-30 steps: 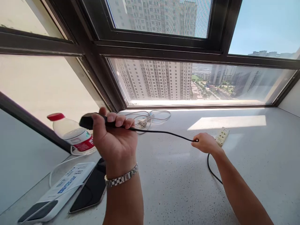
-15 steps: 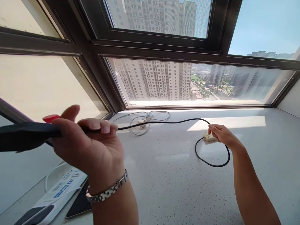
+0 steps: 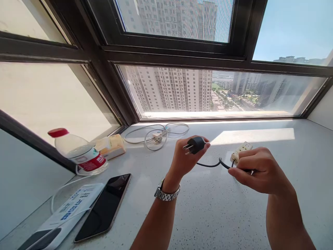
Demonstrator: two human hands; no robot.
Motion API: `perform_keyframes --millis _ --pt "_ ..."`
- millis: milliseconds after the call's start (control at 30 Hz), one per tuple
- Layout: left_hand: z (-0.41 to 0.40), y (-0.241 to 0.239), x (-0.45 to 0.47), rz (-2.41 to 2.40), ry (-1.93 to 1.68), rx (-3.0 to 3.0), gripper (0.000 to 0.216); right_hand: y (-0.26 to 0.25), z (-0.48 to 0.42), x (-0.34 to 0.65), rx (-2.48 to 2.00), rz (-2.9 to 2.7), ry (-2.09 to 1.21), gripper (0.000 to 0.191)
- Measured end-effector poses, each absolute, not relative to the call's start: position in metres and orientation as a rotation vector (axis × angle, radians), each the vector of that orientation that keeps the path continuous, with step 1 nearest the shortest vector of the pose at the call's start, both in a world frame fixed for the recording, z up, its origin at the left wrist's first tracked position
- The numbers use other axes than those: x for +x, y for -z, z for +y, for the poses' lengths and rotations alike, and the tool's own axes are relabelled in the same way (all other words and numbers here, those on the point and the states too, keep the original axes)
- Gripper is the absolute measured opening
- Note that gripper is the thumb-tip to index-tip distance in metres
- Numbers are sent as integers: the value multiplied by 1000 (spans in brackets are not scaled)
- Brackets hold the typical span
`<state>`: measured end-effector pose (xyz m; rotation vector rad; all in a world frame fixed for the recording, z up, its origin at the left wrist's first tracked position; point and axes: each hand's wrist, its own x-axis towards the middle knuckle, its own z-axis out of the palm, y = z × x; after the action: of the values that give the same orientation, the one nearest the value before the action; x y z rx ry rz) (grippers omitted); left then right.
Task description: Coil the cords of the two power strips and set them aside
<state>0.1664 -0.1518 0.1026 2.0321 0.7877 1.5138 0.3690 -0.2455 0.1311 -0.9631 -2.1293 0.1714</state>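
Note:
My left hand (image 3: 180,161), with a metal watch on its wrist, grips a black power plug (image 3: 195,144) whose prongs point left. From there a black cord (image 3: 209,165) runs right, with a small twist, to my right hand (image 3: 264,170). That hand is closed around the cord, just in front of a beige power strip (image 3: 240,151). The strip lies on the speckled white windowsill, its sockets facing up. Part of the cord is hidden behind my right fingers.
At the left lie a phone (image 3: 105,206), a white box (image 3: 70,206) with blue print, a tilted water bottle (image 3: 80,152) and a tissue pack (image 3: 110,146). A coiled white cable (image 3: 157,137) with a plug rests near the window frame (image 3: 182,59).
My left hand has come down and right from the near left, bringing the plug over the sill. My right hand has moved slightly right and nearer, and the cord now hangs slacker.

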Motion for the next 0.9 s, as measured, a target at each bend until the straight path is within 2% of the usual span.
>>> perform_keyframes --millis 167,400,600,700,900 --pt "-165 -95 192 544 -1411 2092 14 -133 -245 362 -726 -2006 -325 46" --pt "-167 -91 200 462 -1263 1842 36 -129 -235 347 -944 -1963 -262 44" --pt "-162 -88 200 482 -1233 1466 28 -127 -227 345 -1133 -1960 -303 37" --pt "-163 -89 201 414 -1171 1353 23 -124 -224 343 -1201 -1909 -320 40" --pt "-163 -82 206 403 -1187 1535 27 -117 -222 331 -1147 -1354 -311 33"
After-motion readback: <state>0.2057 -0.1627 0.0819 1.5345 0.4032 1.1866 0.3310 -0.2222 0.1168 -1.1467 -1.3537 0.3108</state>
